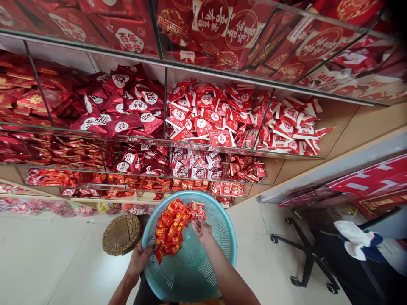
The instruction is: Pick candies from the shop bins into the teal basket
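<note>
A round teal plastic basket (227, 237) with slotted sides is in front of me. Many small red packets with yellow print (173, 228) lie in its left part. My left hand (140, 257) grips the basket's left rim, fingers closed. Inside the basket, my right hand (202, 231) is at the lower edge of a few red-and-white packets (197, 209) near the far side. Its fingers are bent together against these packets; how firmly they hold them is hard to make out.
Glass-fronted shelves (140, 137) of red packets rise across the front. A woven round stool (122, 234) stands left of the basket. At the right are a wheeled chair base (307, 254) and a white cloth (352, 233).
</note>
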Motion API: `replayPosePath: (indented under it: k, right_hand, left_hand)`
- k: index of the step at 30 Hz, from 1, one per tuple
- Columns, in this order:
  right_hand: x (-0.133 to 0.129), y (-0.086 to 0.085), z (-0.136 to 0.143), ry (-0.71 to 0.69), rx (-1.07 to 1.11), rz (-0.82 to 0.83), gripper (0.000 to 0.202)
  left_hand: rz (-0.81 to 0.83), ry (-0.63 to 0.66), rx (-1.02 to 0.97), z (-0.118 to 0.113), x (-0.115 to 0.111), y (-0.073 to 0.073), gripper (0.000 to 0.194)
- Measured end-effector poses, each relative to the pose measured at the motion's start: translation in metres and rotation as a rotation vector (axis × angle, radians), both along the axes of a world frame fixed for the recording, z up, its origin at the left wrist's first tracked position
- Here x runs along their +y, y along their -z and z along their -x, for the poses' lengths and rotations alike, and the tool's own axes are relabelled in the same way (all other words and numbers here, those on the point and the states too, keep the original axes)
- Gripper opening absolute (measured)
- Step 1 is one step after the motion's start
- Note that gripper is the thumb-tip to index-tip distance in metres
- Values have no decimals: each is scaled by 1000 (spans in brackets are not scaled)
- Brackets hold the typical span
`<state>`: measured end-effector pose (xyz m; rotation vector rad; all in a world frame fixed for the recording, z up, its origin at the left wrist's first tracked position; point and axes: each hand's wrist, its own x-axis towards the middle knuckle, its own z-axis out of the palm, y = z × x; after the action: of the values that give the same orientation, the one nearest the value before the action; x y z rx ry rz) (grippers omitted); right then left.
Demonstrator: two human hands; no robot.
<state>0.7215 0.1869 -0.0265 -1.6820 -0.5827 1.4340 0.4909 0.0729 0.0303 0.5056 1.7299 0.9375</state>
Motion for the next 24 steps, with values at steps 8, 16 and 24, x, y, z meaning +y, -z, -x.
replayPosePath:
  k: [8,16,24]
  right_hand:
    - [19,-28,-13,-642,-968,-504,24]
    - [42,-23,-14,-967,-1381,-554,26]
    - [50,-24,-8,-577,-1002,-512,23]
  left_hand:
    - [4,-3,-13,-1,-1,0,17]
    - [16,-24,-36,2,-2,8,18]
    - [11,-35,-26,3,-2,11,17]
